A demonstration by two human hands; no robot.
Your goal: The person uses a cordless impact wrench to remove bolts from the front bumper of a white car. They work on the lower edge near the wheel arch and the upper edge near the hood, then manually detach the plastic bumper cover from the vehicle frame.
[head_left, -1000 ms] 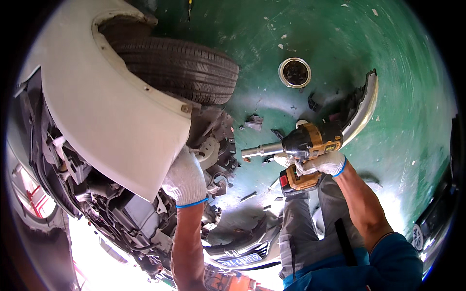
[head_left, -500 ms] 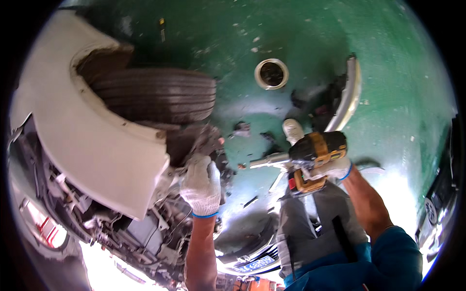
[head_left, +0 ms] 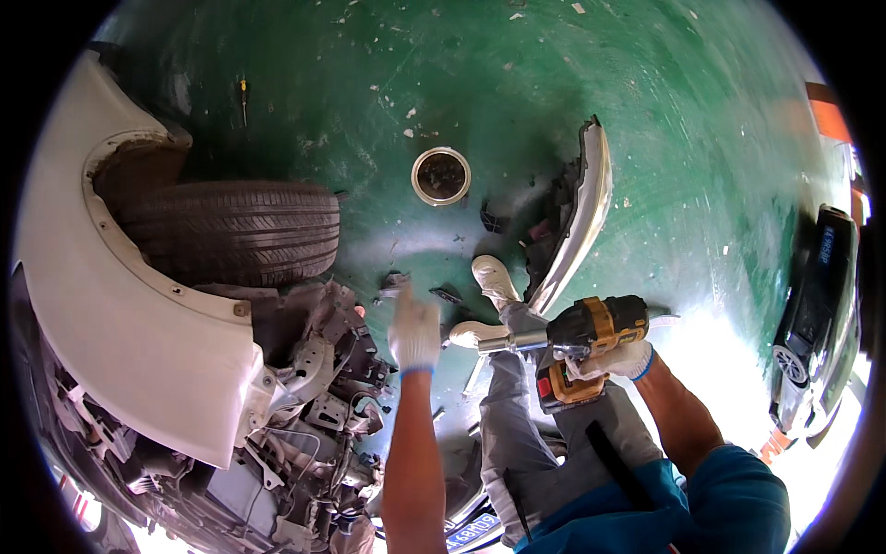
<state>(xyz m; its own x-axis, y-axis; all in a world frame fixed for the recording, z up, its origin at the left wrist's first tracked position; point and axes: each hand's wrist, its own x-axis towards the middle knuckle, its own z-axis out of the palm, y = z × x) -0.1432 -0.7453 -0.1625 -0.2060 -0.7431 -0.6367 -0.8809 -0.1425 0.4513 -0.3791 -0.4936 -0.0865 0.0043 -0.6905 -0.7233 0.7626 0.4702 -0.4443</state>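
My right hand [head_left: 616,360], in a white knit glove, is wrapped round the handle of a yellow and black cordless impact wrench [head_left: 598,325]. Its long silver socket [head_left: 509,343] points left, and the battery hangs below the grip. My left hand [head_left: 413,334], gloved the same way, is over the floor just right of the car's exposed front end [head_left: 314,369]. One finger seems to stretch forward, but the fingers are smeared by motion. I see no object in that hand.
The white fender [head_left: 138,295] and a tyre [head_left: 245,231] are on the left. Ahead lie a round tub [head_left: 441,176] of small dark parts, a curved trim piece [head_left: 577,217], black fragments [head_left: 447,295] and a screwdriver [head_left: 244,100]. A dark car [head_left: 817,314] stands far right.
My left hand has come away from the car's front end, to the right and slightly forward. My right hand still holds the impact wrench, now a little lower in view. The whole view has shifted.
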